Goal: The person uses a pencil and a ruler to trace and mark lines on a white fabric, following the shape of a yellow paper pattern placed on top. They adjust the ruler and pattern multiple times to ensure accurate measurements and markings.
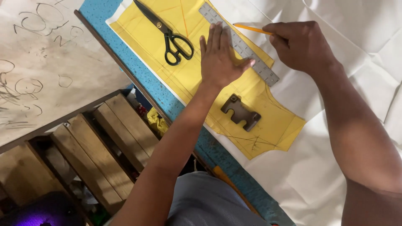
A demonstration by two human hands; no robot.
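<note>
We view a worktable from above. Largest is the white cloth sheet, spread under both hands; we judge it soft, light and prone to creep, so it is best steadied by flat pressure rather than pinched. On it, beneath the left palm, lies the yellow paper pattern piece, thin, light and easily creased or torn; we judge that it should be held down flat or lifted by an edge. The blue speckled table edge runs beside the left wrist. Beyond the left fingertips lie the black-handled tailor's scissors, heavy and stiff. Near the heel of the left hand sits a dark notched metal weight, which pins the pattern. The grey metal ruler, stiff, flat and likely slippery on paper, runs diagonally under the left fingertips; the left hand presses it down with fingers extended, close together, thumb spread along its edge. The right hand has its fingers curled and clamped on a slim orange pencil, light and rigid, its tip beside the ruler's far edge.
</note>
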